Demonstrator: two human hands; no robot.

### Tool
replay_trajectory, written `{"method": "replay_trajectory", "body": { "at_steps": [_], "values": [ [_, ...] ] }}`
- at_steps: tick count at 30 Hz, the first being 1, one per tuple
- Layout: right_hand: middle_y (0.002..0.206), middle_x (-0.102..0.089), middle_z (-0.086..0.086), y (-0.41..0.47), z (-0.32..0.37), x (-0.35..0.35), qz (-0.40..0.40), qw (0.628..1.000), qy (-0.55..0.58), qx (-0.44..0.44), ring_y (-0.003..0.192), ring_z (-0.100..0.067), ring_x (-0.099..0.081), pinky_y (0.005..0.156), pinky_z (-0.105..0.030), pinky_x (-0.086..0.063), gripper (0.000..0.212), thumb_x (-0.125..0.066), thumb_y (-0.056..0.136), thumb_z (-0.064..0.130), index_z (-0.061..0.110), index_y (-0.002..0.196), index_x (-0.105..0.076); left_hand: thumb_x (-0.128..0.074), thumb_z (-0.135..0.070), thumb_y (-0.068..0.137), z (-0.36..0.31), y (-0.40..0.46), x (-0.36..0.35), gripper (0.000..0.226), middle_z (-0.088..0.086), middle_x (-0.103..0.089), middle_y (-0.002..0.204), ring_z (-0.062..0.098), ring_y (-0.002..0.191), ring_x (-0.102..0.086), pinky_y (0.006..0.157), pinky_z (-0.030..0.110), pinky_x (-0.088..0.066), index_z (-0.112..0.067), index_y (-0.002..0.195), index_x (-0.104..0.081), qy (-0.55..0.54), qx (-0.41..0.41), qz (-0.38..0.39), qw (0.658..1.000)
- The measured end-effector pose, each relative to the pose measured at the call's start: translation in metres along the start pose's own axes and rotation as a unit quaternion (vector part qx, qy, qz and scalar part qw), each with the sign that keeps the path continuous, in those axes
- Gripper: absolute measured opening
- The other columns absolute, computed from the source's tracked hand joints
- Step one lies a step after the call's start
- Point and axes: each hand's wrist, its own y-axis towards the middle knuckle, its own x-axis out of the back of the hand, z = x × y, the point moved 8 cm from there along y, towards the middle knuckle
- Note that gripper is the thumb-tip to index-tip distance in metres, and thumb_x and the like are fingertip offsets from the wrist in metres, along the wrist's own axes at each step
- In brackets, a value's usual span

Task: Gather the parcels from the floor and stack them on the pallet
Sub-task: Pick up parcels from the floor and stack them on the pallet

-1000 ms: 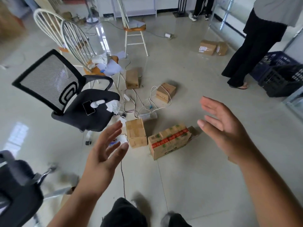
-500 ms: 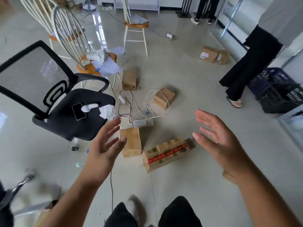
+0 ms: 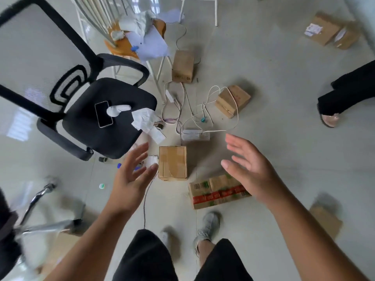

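Note:
A plain taped cardboard parcel (image 3: 172,163) lies on the floor just ahead of my feet. Right of it lies a longer parcel with red and green print (image 3: 215,192), partly hidden under my right hand. My left hand (image 3: 133,175) hovers open beside the plain parcel's left edge, holding nothing. My right hand (image 3: 248,169) is open with fingers spread, above the printed parcel. Further off lie three more parcels: one by the chair leg (image 3: 182,66), one under a white cable (image 3: 232,101), one at the far right (image 3: 330,31). No pallet is in view.
A black office chair (image 3: 105,116) with a phone on its seat stands to the left. A power strip (image 3: 195,135) and tangled cables lie between the parcels. A person's leg and sandal (image 3: 345,94) are at the right. Flat cardboard (image 3: 326,222) lies at lower right.
I have stepped closer and tilted down, so the two near parcels now lie between my hands. Both hands stay open and have dropped toward them.

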Motion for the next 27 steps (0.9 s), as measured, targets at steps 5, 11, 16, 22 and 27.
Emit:
{"method": "replay_trajectory", "body": {
  "at_steps": [5,11,16,22,27],
  "values": [
    [0.151,-0.051,0.018,0.097,-0.104,-0.052,0.024,0.998,-0.014,-0.055,0.138,0.006,-0.048,0.117,-0.028,-0.041,0.062,-0.074,0.094,0.027,0.038,0.149,-0.047,-0.072,-0.043,0.085,0.113,0.086,-0.018,0.059,-0.006,-0.063,0.142,0.004,0.138,-0.054,0.114,0.044,-0.049,-0.043,0.143,-0.057,0.012,0.065,-0.032,0.997],
    [0.158,-0.043,0.013,0.197,-0.274,-0.158,0.035,0.992,-0.023,-0.119,0.140,-0.002,-0.044,0.112,-0.025,-0.037,0.074,-0.075,0.093,0.028,0.038,0.155,-0.036,-0.077,-0.021,0.096,0.287,0.189,-0.039,0.058,-0.005,-0.056,0.149,0.008,0.138,-0.052,0.114,0.043,-0.050,-0.044,0.143,-0.054,0.040,0.105,-0.054,0.992],
    [0.167,-0.029,0.008,0.261,-0.408,-0.231,0.007,0.979,-0.038,-0.199,0.150,-0.016,-0.035,0.121,-0.044,-0.034,0.093,-0.080,0.086,0.044,0.041,0.160,-0.023,-0.083,-0.027,0.090,0.415,0.261,-0.061,0.080,-0.006,-0.047,0.158,0.010,0.136,-0.049,0.115,0.040,-0.045,-0.042,0.157,-0.040,0.117,0.122,-0.031,0.985],
    [0.109,-0.066,0.020,0.275,-0.472,-0.263,0.006,0.970,-0.046,-0.239,0.110,-0.014,-0.066,0.095,-0.034,-0.053,0.059,-0.081,0.087,0.030,0.032,0.136,-0.048,-0.093,-0.025,0.077,0.489,0.286,-0.091,0.098,-0.003,-0.062,0.139,0.019,0.129,-0.060,0.113,0.045,-0.051,-0.028,0.159,-0.040,0.137,0.144,0.010,0.980],
    [0.113,-0.063,0.025,0.238,-0.436,-0.231,-0.071,0.972,0.045,-0.218,0.107,-0.003,-0.065,0.096,-0.038,-0.056,0.061,-0.082,0.087,0.027,0.037,0.135,-0.044,-0.099,-0.020,0.068,0.434,0.269,-0.089,0.100,-0.030,-0.057,0.126,-0.005,0.116,-0.064,0.102,0.030,-0.056,-0.047,0.146,-0.042,0.107,0.085,0.022,0.990]
  ]
}}
